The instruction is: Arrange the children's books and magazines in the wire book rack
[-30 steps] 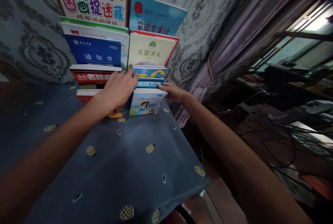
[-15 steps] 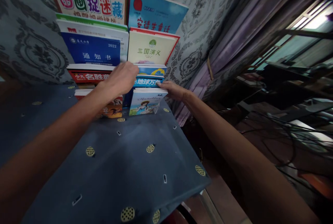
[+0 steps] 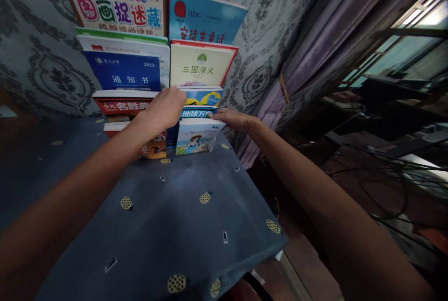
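Several children's books stand in two stepped columns on a cloth-covered table (image 3: 196, 226). My right hand (image 3: 231, 118) grips the right edge of a blue book (image 3: 196, 113) in the right column, thumb on its front. My left hand (image 3: 167, 107) is curled closed at the same book's left side, fingertips hidden. In front of the blue book stands a pale book with a girl in a hat (image 3: 195, 140). Behind it are a blue-and-yellow book (image 3: 206, 97) and a cream book (image 3: 199, 65). My left forearm partly covers a red book (image 3: 122, 106).
A large brown picture book (image 3: 119, 7) and a light-blue book (image 3: 206, 16) stand at the back, before patterned wallpaper (image 3: 276, 21). A purple curtain (image 3: 297, 67) hangs to the right. Dark cables (image 3: 392, 170) tangle beyond the table's right edge.
The view has shifted slightly, and more of the blue-and-yellow book shows behind the blue book, which sits a little lower. Both hands keep nearly the same places.
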Motion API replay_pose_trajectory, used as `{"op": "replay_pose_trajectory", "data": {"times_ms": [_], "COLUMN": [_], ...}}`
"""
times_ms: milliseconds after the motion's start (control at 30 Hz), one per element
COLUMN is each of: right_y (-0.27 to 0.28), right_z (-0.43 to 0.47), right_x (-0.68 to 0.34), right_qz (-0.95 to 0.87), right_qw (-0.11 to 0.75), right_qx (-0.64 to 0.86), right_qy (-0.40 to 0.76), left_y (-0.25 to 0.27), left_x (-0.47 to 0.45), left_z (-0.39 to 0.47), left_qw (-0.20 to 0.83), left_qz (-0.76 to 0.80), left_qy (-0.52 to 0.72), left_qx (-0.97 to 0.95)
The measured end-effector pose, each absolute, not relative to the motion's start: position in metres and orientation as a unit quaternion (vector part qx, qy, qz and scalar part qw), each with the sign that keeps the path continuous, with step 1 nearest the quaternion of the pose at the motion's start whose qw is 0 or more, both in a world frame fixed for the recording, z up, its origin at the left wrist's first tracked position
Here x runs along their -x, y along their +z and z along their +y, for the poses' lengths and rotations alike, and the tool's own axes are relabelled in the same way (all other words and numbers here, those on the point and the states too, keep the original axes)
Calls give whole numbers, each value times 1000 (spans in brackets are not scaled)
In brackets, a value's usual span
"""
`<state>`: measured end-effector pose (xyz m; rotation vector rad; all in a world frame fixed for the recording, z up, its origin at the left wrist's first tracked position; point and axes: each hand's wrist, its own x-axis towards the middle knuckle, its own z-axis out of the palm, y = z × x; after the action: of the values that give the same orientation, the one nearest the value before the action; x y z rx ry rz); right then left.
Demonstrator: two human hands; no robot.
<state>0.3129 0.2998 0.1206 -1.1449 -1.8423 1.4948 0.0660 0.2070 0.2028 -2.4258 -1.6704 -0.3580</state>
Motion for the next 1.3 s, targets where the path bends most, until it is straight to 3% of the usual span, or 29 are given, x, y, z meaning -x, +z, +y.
{"op": "replay_pose_trajectory", "data": {"times_ms": [200, 567, 733, 867, 1000, 1300], "right_y": [120, 107, 106, 103, 97, 60], "right_z": [296, 285, 276, 273, 264, 247], "right_x": [-314, -304, -304, -306, -302, -283], "right_qz": [-633, -579, -576, -567, -553, -538], "right_qw": [253, 331, 347, 352, 392, 547], "right_qx": [434, 449, 433, 427, 412, 392], "right_qy": [589, 595, 600, 610, 609, 508], "left_y": [192, 191, 172, 98, 21, 2], "left_x": [-67, -64, -72, -80, -89, -107], "left_z": [206, 205, 151, 109, 116, 162], "left_qw": [27, 98, 113, -48, -249, -216], "left_qz": [-573, -560, -579, -553, -586, -642], "left_qy": [-123, -63, -188, -377, -444, -489], "left_qx": [810, 821, 786, 741, 630, 550]}}
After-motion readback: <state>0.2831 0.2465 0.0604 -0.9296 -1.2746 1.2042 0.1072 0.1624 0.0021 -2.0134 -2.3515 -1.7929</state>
